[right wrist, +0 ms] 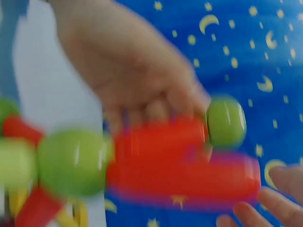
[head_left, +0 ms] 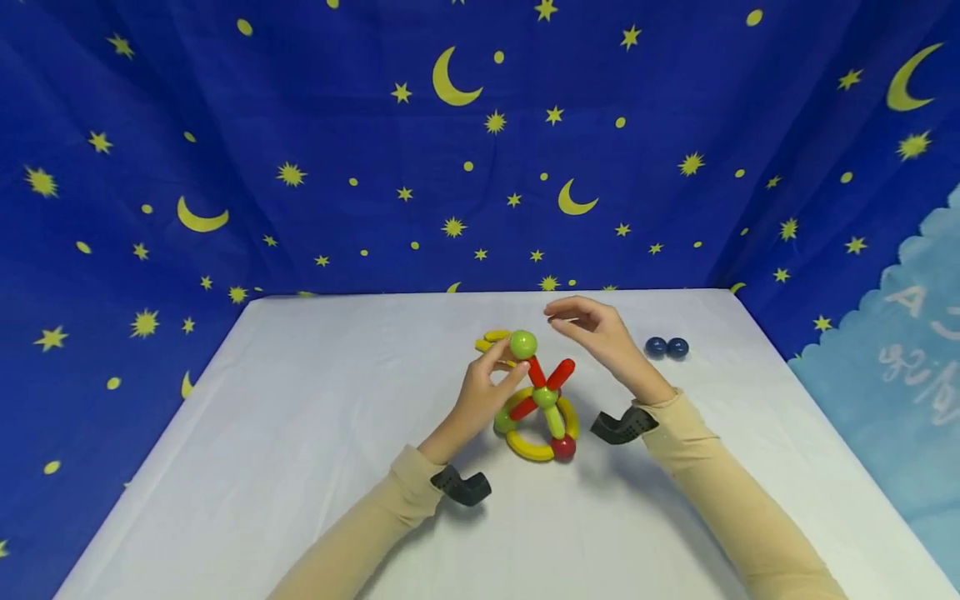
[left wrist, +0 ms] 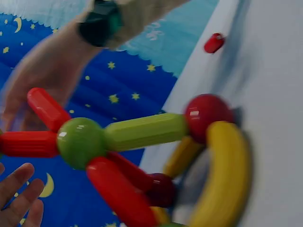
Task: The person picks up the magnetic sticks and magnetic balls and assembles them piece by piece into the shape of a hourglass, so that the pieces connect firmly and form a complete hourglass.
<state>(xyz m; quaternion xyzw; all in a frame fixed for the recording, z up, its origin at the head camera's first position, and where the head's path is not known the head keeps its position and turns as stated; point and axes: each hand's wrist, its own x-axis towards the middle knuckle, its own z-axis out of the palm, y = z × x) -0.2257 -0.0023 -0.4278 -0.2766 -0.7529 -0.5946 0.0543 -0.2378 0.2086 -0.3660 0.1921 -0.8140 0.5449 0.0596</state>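
green ball [head_left: 523, 344] pinched between thumb and fingertips of left hand [head_left: 480, 398], closed to the ball's width. at or right against the top end of the left-leaning red rod [head_left: 535, 372]; exact contact hard to tell. right hand [head_left: 603, 337] in the air just right of the ball, nothing in grip, fingers loosely bent, thumb apart from fingertips. near the second red rod [head_left: 562, 375], right-leaning, with a bare free end; clear of both in head view. between the forearms, around mid-table: ball-and-rod build [head_left: 544, 396], upright on white tabletop [head_left: 315, 500]. both upper rods out of the green hub ball [left wrist: 81, 143]. light green rod [head_left: 554, 421] from hub down to red ball [head_left: 564, 447], near side of the base. lower red rod [head_left: 522, 407] from hub down left, toward green corner ball [head_left: 502, 424]. dark red ball [left wrist: 161, 190] farther round the base, in left wrist view. yellow ring [head_left: 531, 451] of curved pieces flat at the base. loose yellow pieces [head_left: 491, 339] just beyond the build, partly hidden. two navy balls [head_left: 656, 347] side by side, far right of the tabletop, well apart from the build. small red piece [left wrist: 214, 42] on the tabletop in left wrist view, also apart. beige sleeves [head_left: 720, 483], dark wrist mounts [head_left: 624, 426] at the cuffs. blue cloth [head_left: 360, 125] behind, yellow moons and stars. right wrist view blurred.
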